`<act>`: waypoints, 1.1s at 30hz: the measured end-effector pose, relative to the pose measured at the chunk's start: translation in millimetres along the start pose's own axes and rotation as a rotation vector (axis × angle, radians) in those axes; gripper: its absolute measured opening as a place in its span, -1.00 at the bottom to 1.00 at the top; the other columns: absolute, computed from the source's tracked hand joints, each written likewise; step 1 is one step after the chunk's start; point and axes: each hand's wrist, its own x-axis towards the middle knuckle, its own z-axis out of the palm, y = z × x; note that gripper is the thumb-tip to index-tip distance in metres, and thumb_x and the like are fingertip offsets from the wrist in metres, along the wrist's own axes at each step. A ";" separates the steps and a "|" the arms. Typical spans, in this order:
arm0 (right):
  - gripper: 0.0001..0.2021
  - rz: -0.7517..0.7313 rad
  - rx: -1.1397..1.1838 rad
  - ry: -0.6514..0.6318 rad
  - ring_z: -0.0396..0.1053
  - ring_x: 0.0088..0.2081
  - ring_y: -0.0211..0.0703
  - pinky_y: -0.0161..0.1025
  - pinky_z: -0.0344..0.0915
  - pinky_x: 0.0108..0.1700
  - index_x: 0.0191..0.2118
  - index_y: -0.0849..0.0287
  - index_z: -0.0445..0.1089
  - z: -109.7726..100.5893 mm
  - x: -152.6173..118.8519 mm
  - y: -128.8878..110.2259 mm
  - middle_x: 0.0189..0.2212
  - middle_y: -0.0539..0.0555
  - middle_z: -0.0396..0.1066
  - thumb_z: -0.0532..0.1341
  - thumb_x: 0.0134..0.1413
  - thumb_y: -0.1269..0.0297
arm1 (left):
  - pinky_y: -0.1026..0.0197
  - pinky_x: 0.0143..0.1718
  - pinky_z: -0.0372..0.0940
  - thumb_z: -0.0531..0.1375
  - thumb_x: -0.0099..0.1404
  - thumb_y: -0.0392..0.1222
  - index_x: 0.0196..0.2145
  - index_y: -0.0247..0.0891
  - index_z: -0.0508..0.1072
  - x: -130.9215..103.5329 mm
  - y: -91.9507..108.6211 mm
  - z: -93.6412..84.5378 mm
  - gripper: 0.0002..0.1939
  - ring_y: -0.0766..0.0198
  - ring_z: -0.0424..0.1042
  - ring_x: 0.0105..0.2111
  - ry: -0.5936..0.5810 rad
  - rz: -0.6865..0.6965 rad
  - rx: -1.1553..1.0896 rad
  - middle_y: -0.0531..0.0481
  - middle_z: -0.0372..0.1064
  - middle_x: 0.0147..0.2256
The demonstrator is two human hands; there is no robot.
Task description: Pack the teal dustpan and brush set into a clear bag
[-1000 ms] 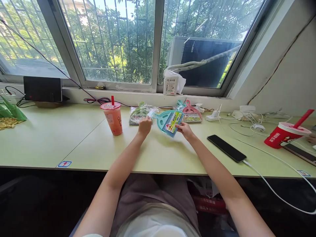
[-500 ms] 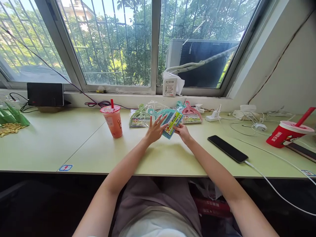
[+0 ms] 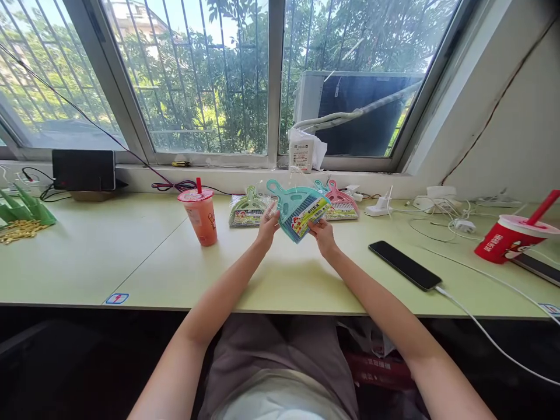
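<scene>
Held up over the middle of the green desk point(image 3: 87, 256), one teal dustpan set point(image 3: 296, 209) in clear wrap is gripped at its lower edge from both sides: the left hand point(image 3: 267, 224) is closed on its left side, the right hand point(image 3: 321, 230) on its right. A yellow-green label with red and white print is carried across it; the writing cannot be read. Just behind the teal set, two more sets are laid flat, one green set point(image 3: 247, 209) to its left and one pink set point(image 3: 339, 202) to its right. Two lidded cups are counted: one orange drink point(image 3: 201, 214) left of the teal set, one red cup point(image 3: 507, 239) far to its right with white lettering too small to read. One black phone point(image 3: 405, 265) lies between.
</scene>
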 end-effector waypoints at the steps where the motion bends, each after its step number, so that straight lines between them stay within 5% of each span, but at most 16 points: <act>1: -0.60 -0.010 0.007 0.032 0.52 -0.10 -0.03 -0.05 0.52 -0.03 -0.31 0.11 0.40 2.2 -1.0 0.7 -0.31 0.04 0.56 0.51 -0.34 0.20 | 0.13 -0.04 0.39 0.37 0.16 0.07 0.30 -0.11 0.23 -2.0 -4.1 2.2 -0.19 0.18 0.51 -0.09 -0.013 0.016 -0.020 -0.07 0.52 -0.05; 6: -0.66 -0.059 0.062 0.158 0.50 -0.06 -0.07 -0.12 0.51 -0.01 -0.29 0.10 0.40 5.5 -2.2 4.2 -0.20 0.06 0.55 0.45 -0.25 0.22 | 0.04 0.04 0.34 0.45 0.04 0.08 0.28 -0.11 0.23 -15.8 -19.3 14.6 -0.10 0.09 0.48 -0.01 -0.096 -0.007 -0.023 -0.12 0.48 0.03; 11: -0.71 -0.054 0.048 0.143 0.47 0.02 -0.01 -0.08 0.51 0.03 -0.31 0.10 0.40 -0.9 1.4 0.6 -0.19 0.07 0.55 0.43 -0.21 0.23 | -0.11 0.14 0.27 0.46 0.00 0.15 0.37 0.02 0.03 -18.4 -24.7 17.4 0.08 0.02 0.43 0.08 -0.167 -0.072 0.027 -0.13 0.45 0.08; 15: -0.74 -0.022 0.118 0.055 0.46 0.05 -0.01 -0.07 0.49 0.09 -0.32 0.10 0.42 -5.7 5.5 -5.2 -0.20 0.06 0.55 0.42 -0.21 0.30 | -0.20 0.27 0.09 0.44 -0.03 0.24 0.37 0.02 0.07 -11.6 -11.3 6.2 0.11 -0.09 0.18 0.30 -0.245 0.010 0.174 -0.18 0.29 0.24; 19: -0.71 0.021 0.102 0.006 0.47 0.04 -0.03 -0.10 0.48 0.10 -0.31 0.10 0.45 -7.8 8.4 -9.0 -0.19 0.04 0.56 0.46 -0.25 0.34 | -0.20 0.36 -0.09 0.53 -0.21 0.15 0.36 -0.03 0.14 -7.6 9.3 -6.3 0.22 -0.13 -0.10 0.41 -0.463 0.100 0.373 -0.19 0.05 0.37; 21: -0.68 0.041 0.075 -0.029 0.48 0.01 -0.02 -0.09 0.49 0.07 -0.31 0.11 0.45 -7.2 8.0 -8.5 -0.20 0.04 0.57 0.49 -0.29 0.31 | -0.14 0.35 -0.02 0.49 -0.14 0.19 0.36 -0.03 0.13 -8.5 14.8 -6.2 0.16 -0.08 0.00 0.38 -0.469 0.120 0.329 -0.17 0.11 0.34; 26: -0.56 0.044 -0.016 -0.104 0.50 -0.07 -0.01 -0.08 0.50 -0.02 -0.31 0.12 0.45 -4.9 4.2 -5.0 -0.24 0.05 0.55 0.56 -0.40 0.18 | -0.08 0.27 0.17 0.36 0.13 0.11 0.36 -0.03 0.11 -14.6 12.0 7.4 -0.08 -0.01 0.29 0.22 -0.199 0.115 0.204 -0.11 0.31 0.22; 33: -0.61 -0.052 0.041 -0.035 0.48 -0.04 -0.07 -0.18 0.49 -0.02 -0.28 0.09 0.46 -8.7 4.4 -13.7 -0.20 0.03 0.54 0.52 -0.32 0.20 | -0.13 0.22 0.20 0.44 0.04 0.04 0.21 -0.22 0.34 -21.8 -9.6 18.7 -0.18 -0.12 0.33 0.16 -0.426 0.086 0.199 -0.19 0.42 0.11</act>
